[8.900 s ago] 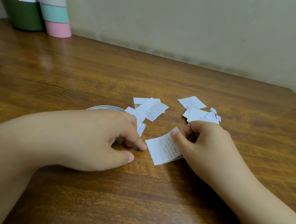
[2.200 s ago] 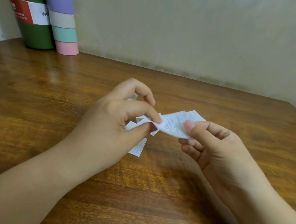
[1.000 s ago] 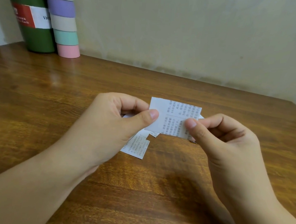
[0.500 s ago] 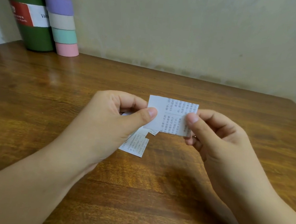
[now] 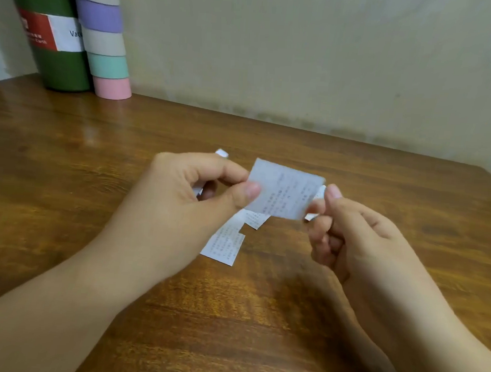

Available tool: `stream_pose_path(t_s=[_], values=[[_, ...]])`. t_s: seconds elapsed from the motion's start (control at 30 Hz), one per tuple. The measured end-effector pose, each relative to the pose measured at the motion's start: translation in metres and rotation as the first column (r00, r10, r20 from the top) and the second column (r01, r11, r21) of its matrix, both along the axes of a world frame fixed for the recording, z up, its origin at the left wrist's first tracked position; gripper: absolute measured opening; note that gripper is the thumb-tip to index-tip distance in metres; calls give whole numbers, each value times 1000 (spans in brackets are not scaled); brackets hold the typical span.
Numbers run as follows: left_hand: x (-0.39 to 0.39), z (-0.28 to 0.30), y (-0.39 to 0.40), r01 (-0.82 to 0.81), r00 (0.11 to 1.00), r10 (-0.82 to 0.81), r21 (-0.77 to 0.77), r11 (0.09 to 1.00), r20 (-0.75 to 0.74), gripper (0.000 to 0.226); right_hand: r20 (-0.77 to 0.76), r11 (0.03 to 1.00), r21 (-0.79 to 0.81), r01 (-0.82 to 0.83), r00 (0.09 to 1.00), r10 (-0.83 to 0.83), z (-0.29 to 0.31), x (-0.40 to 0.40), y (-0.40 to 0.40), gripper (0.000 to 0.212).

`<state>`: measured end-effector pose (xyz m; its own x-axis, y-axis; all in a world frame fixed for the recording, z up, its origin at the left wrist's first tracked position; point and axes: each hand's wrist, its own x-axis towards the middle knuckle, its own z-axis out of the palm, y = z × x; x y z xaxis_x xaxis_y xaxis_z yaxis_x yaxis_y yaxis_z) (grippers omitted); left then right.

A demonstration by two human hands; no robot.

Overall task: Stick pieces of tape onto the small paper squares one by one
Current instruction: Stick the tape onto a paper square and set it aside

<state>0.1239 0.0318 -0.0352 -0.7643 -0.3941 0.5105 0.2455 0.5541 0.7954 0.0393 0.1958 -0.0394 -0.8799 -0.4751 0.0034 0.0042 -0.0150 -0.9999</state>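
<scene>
Paper square [image 5: 284, 190], printed text blurred, held above counter [image 5: 95, 152] middle: my left hand [image 5: 179, 198] fingers pinch its left edge; right hand [image 5: 351, 234] fingers curled at right edge, grip unclear. Green bottle [image 5: 54, 36] label: "Vac".

Glossy brown wooden table [image 5: 66, 150] against a plain beige wall [image 5: 306, 50], scuffed low.

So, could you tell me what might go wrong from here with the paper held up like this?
The left hand pinches only one edge of the printed paper square, and the right hand seems barely on it, so it could slip or crease. It is blurred, so alignment may drift. Dropped, it could land among the loose squares on the table.
</scene>
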Motion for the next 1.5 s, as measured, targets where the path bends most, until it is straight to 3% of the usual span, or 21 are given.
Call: stream_pose_path(t_s=[0.13,0.2,0.27,0.7,0.87,1.03,1.13,1.23,1.37,1.5], values=[[-1,4,3,73,997,-80,288,955,13,16,-219,999,19,-40,975,43,-1,5,-3,44],[-1,6,5,116,992,-126,372,921,3,21,-290,998,25,-52,955,57,1,9,-4,29],[-1,6,6,143,987,-159,413,899,3,20,-329,999,17,-29,944,33,4,11,-5,29],[0,7,9,157,983,-183,405,901,25,20,-358,997,32,69,932,-53,9,15,-3,35],[-1,5,12,173,980,-197,380,909,26,18,-294,995,-51,-89,953,70,8,16,-6,12],[-2,-2,12,180,972,-213,274,945,98,14,-312,997,38,-65,947,73,6,16,-5,18],[-3,-5,8,122,983,-149,228,966,105,15,-273,998,-24,-60,961,51,10,15,-6,26],[-2,-5,4,74,986,-90,115,991,141,18,-259,998,35,-59,964,66,11,14,-3,27],[0,-5,2,-15,976,66,-237,971,208,17,-114,934,331,-136,977,183,5,5,4,15],[-1,-13,1,101,927,109,-518,849,359,23,-235,703,709,-44,926,295,-3,1,5,17]])
